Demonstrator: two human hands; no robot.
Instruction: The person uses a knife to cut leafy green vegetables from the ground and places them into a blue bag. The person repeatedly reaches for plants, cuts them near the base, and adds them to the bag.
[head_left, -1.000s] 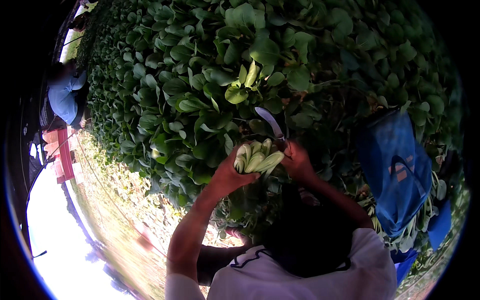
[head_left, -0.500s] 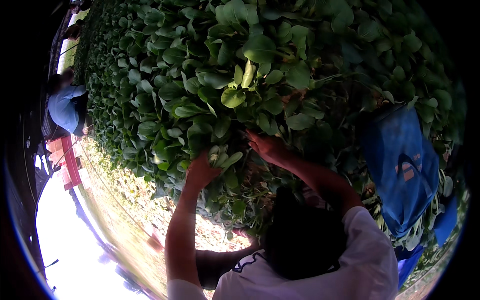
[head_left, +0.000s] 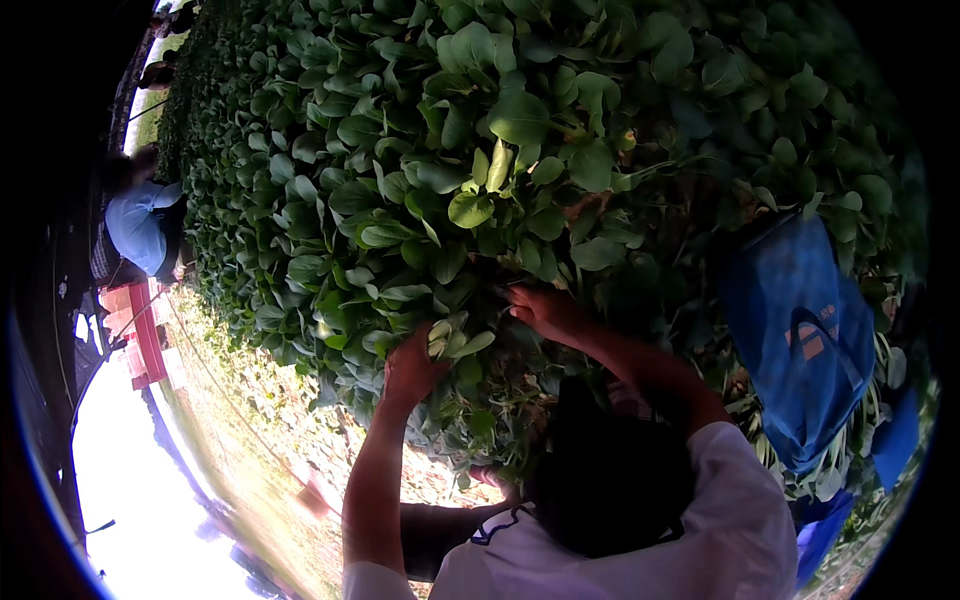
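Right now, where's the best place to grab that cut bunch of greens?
Grip the greens bunch low on its pale stalks, where the left hand already grips it, coming from the left. The stalks are packed together there; the leaves fan out loose. The right hand is deep in the plants.

The person wears a white short-sleeved shirt [head_left: 700,530] with a dark trim line at the neck edge (it shows just below the head). Both forearms are bare, with no gloves on the left hand [head_left: 412,368] or right hand [head_left: 545,310]. Dark hair [head_left: 610,480] covers the head.
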